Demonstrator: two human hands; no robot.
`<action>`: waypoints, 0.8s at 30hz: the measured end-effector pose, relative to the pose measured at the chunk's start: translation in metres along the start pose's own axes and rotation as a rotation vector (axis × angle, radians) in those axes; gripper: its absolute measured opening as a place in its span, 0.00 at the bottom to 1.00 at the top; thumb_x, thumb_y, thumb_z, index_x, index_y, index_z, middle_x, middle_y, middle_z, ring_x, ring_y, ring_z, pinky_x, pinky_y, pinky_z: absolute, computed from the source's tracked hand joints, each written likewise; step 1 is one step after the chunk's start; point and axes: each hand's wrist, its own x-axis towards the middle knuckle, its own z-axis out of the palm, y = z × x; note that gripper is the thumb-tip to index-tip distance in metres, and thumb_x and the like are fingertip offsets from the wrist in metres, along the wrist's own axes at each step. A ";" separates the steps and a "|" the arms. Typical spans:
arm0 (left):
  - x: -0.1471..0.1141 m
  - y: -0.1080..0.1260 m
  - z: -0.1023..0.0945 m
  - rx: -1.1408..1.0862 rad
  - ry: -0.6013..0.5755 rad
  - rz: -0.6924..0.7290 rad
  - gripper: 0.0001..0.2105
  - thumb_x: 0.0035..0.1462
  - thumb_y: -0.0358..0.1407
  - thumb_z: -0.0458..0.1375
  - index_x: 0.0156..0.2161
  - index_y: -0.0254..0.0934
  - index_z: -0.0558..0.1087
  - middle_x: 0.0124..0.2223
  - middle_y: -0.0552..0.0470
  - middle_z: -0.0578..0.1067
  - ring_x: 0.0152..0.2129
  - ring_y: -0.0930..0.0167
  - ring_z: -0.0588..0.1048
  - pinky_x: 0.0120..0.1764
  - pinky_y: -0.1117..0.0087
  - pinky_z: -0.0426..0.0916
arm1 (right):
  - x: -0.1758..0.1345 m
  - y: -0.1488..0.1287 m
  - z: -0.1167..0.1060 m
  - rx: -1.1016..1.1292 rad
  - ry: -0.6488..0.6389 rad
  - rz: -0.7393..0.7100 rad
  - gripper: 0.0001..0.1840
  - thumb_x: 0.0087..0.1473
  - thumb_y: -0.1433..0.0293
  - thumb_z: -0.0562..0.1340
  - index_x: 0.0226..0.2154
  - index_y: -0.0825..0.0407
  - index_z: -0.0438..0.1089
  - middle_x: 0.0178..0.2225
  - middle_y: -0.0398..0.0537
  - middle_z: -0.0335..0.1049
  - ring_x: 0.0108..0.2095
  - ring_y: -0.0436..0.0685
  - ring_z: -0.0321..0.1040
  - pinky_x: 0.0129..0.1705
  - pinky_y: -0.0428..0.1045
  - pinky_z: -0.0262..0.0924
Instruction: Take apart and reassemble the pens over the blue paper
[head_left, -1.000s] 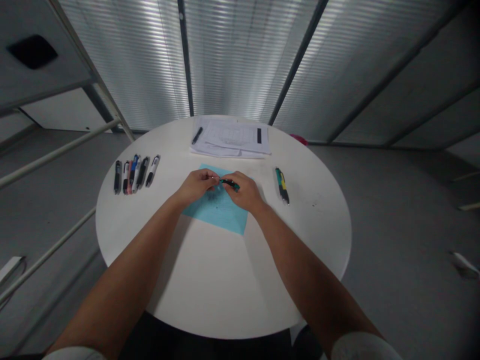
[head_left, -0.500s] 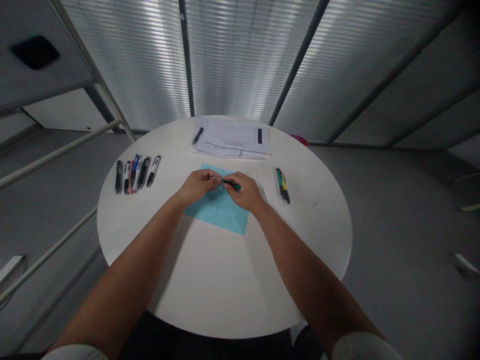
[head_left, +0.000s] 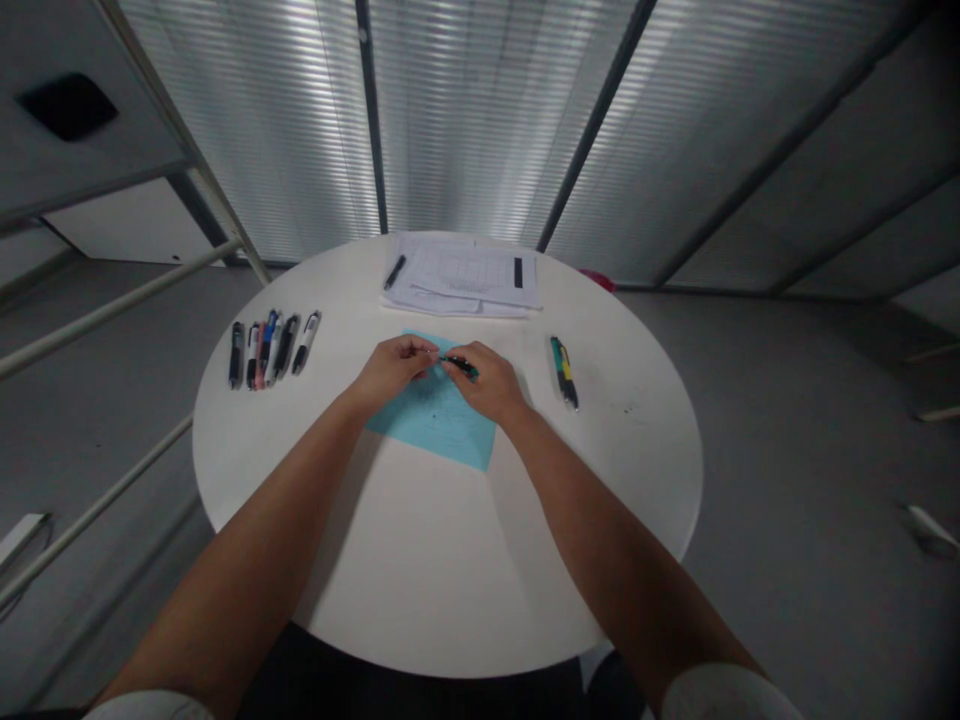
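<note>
Over a light-blue sheet of paper [head_left: 457, 430] on the round white table, my two hands meet. My right hand [head_left: 487, 380] is closed around a black and green pen [head_left: 461, 366], its narrow end pointing left. The fingertips of my left hand [head_left: 397, 365] are pinched together at that end of the pen; whatever small part they grip is too small to make out. Faint marks and small dark specks show on the blue sheet below my hands.
To the left lies a row of several pens [head_left: 274, 348]. Two pens, green and yellow with black [head_left: 565, 372], lie on the right. White printed papers [head_left: 465, 275] with a black pen [head_left: 394, 272] on them are at the table's far side. A metal rail [head_left: 120, 310] stands left.
My hands stay nearly in place at the pen, with only a slight shift of the fingers. The rest of the table looks the same.
</note>
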 end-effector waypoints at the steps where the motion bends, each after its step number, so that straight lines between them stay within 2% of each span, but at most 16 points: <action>1: 0.000 0.001 0.000 -0.019 0.004 -0.004 0.13 0.46 0.40 0.65 0.35 0.33 0.74 0.24 0.55 0.69 0.21 0.75 0.66 0.28 0.71 0.59 | 0.000 0.000 0.000 -0.006 0.001 0.002 0.11 0.61 0.62 0.57 0.40 0.47 0.72 0.37 0.47 0.72 0.40 0.55 0.70 0.44 0.49 0.63; 11: -0.002 0.001 0.000 -0.090 -0.026 -0.009 0.14 0.43 0.37 0.67 0.37 0.34 0.75 0.27 0.55 0.71 0.23 0.76 0.67 0.30 0.71 0.62 | 0.000 0.000 0.000 -0.025 -0.001 -0.004 0.11 0.62 0.62 0.56 0.41 0.47 0.73 0.38 0.47 0.72 0.40 0.55 0.69 0.45 0.49 0.63; 24: 0.000 -0.004 -0.002 -0.132 -0.045 0.008 0.14 0.44 0.37 0.68 0.37 0.33 0.75 0.25 0.56 0.69 0.22 0.76 0.67 0.30 0.71 0.62 | 0.000 -0.002 -0.001 -0.020 0.016 -0.004 0.10 0.61 0.63 0.57 0.40 0.47 0.72 0.37 0.47 0.72 0.39 0.55 0.69 0.44 0.49 0.63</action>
